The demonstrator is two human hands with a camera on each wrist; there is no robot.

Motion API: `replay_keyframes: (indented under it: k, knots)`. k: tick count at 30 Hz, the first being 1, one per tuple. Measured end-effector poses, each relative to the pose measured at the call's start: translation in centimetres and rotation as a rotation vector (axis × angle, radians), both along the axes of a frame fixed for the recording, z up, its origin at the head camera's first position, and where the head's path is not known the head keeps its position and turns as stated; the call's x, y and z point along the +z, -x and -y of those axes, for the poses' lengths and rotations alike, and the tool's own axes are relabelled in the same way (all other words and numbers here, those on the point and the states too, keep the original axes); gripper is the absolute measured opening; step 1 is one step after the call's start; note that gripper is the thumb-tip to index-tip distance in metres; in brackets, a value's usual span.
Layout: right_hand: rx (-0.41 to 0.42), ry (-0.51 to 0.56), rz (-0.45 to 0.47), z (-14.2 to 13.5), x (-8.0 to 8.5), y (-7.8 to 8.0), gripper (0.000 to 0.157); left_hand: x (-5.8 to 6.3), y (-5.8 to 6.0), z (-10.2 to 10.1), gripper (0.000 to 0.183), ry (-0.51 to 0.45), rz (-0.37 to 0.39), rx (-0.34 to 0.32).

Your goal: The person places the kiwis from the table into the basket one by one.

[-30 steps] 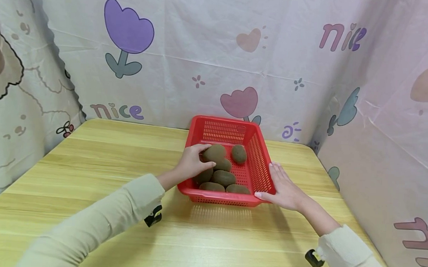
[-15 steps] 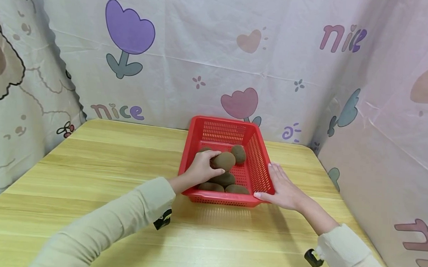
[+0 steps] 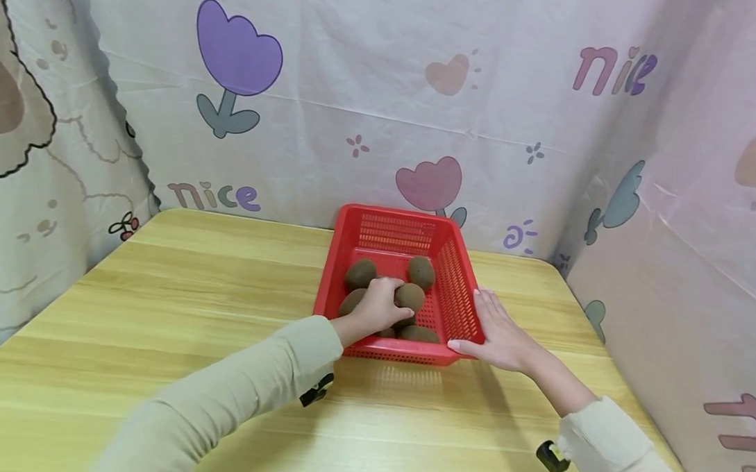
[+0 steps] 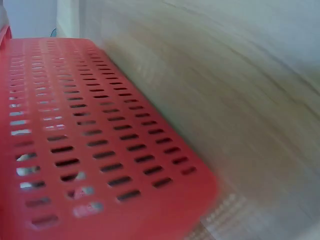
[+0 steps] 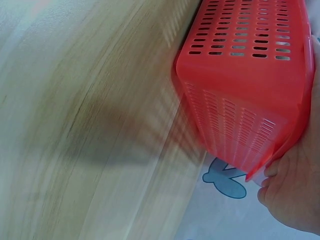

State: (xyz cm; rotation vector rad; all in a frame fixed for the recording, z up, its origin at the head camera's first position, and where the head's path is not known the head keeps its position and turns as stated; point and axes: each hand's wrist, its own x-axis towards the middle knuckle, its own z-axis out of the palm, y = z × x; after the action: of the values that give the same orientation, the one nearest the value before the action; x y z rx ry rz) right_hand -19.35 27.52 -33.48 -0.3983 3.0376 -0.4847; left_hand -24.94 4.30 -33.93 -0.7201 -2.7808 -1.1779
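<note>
A red plastic basket (image 3: 399, 346) with slotted walls stands on the table, several brown kiwis (image 3: 422, 273) inside it. My left hand (image 3: 375, 307) reaches in over the front rim and holds one kiwi (image 3: 410, 297) between thumb and fingers, low above the others. It partly covers the kiwis underneath. At the basket's front right corner, my right hand (image 3: 506, 338) grips the rim, thumb on the front edge and fingers along the right side. The left wrist view shows just the basket's outer wall (image 4: 115, 150); the right wrist view shows the right hand (image 5: 295, 190) against the rim.
The wooden table (image 3: 213, 306) extends to the left and in front of the basket. A patterned cloth (image 3: 332, 109) hangs behind the table and along both sides. Small black devices (image 3: 553, 459) are strapped at both wrists.
My left hand has carried the kiwi rightward and toward the front of the basket, uncovering kiwis on the left. My right hand stays at the corner. The head view has shifted slightly.
</note>
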Motion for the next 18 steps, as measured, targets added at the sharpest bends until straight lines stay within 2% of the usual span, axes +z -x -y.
replay_keyframes:
  k: [5,8,13,18]
  knots:
    - [0.019,0.004,-0.015,0.0,-0.1,0.0,0.104,0.3,0.3,-0.4,0.056,-0.038,0.088,-0.013]
    - [0.028,0.011,-0.022,0.0,-0.1,0.1,0.103,0.4,0.5,0.2,0.056,-0.073,0.087,-0.038]
    - [0.024,0.018,-0.016,0.1,-0.1,0.1,0.104,0.2,0.7,1.8,0.051,-0.116,-0.02,-0.062]
    - [0.017,0.019,-0.01,0.0,-0.1,0.0,0.105,0.5,0.2,3.9,0.05,-0.126,-0.136,-0.078]
